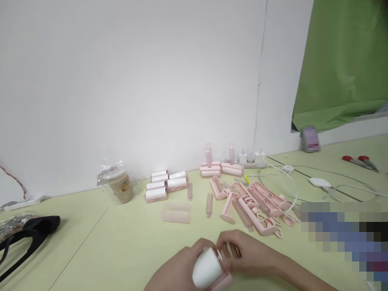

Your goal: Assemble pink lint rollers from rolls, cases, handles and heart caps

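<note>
My left hand (178,266) is closed around a lint roller (207,268), a white roll with a pale pink part showing underneath. At the roll's right end, the fingers of my right hand (239,252) are bent and pinch its rim. What lies inside that grip is partly hidden. Ahead of my hands, a translucent pink cover (176,213) lies flat on the table, with a slim pink tube (209,205) to its right. Behind the cover sit several white rolls in pink holders (156,194).
Pink casing parts (257,218) are heaped at right centre. Assembled pink rollers (210,169) stand by the wall. A bagged cup (121,186) is at left, a black strap (33,230) at far left. White cables (281,178) and red-handled tools (360,161) lie right.
</note>
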`<state>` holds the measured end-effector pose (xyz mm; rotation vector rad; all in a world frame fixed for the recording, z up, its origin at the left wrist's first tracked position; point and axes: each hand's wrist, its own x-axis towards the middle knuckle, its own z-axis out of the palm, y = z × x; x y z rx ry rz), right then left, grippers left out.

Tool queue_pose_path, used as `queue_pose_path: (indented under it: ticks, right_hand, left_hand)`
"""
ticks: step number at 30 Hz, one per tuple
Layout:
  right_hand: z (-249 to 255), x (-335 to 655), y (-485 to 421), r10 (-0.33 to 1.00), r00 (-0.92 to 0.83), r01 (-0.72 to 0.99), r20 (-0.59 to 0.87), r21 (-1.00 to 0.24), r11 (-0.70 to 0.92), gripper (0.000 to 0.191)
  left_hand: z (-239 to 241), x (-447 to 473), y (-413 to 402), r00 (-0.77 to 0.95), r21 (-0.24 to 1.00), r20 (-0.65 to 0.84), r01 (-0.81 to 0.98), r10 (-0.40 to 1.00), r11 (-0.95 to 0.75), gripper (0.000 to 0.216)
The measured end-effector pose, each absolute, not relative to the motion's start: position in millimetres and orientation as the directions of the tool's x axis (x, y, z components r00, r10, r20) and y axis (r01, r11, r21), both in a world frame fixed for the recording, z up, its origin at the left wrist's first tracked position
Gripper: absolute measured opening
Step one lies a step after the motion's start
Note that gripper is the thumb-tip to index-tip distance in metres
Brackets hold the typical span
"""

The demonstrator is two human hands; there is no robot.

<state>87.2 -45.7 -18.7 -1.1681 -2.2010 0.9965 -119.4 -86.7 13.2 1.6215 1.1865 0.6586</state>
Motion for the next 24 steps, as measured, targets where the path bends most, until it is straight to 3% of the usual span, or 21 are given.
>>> queue_pose_path:
  ticks: [4,8,14,20,24]
  right_hand:
    - [0,75,-3,0.899,-0.407,0.539,0.159,-0.753,0.377,0.033]
    - [5,57,45,0.921,-0.3,0.635,0.249,-0.668,0.388,0.021]
    - [-5,57,65,0.93,-0.259,0.737,0.261,-0.569,0.365,0.017]
    - [-3,74,4,0.883,-0.425,0.6,0.201,-0.668,0.441,0.034]
    - [-6,76,-33,0.796,-0.597,0.362,0.1,-0.852,0.378,0.038]
  left_hand:
    - [19,-119,-74,0.35,0.965,-0.078,0.262,0.933,-0.017,0.058]
    - [15,-116,-64,0.186,0.994,-0.059,-0.081,0.981,0.075,0.073]
    - [11,-114,-61,0.074,0.882,-0.172,-0.432,0.982,0.187,0.045]
    - [-7,-99,-61,0.04,0.71,-0.18,-0.686,0.983,0.158,0.045]
    - [-19,-84,-67,0.11,0.746,-0.093,-0.65,0.99,0.142,0.05]
